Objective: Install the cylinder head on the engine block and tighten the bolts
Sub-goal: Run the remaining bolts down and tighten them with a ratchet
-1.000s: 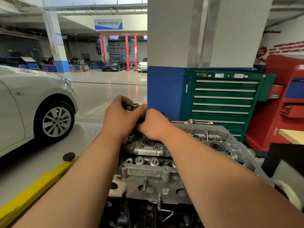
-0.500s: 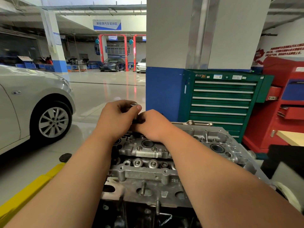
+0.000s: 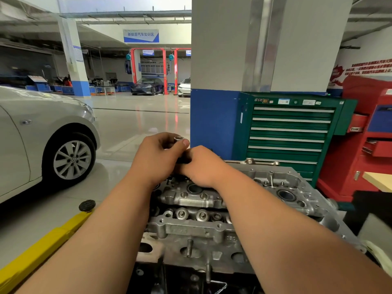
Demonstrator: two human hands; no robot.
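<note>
With the cylinder head (image 3: 191, 230) seated on the engine block (image 3: 182, 282), we judge bolt tightening in hand: left hand (image 3: 156, 160) pinching the top of the socket tool (image 3: 178, 139), right hand (image 3: 204, 167) curled round its dark shank, which next needs square, steady turning.

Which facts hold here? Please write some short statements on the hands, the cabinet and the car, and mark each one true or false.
1. The left hand pinches a small metal socket. True.
2. The right hand hangs at the person's side. False: it is up beside the left hand, over the far end of the cylinder head.
3. The green cabinet has one drawer pulled out. False: all the cabinet's drawers are shut.
4. A car stands left of the hands. True.
</note>
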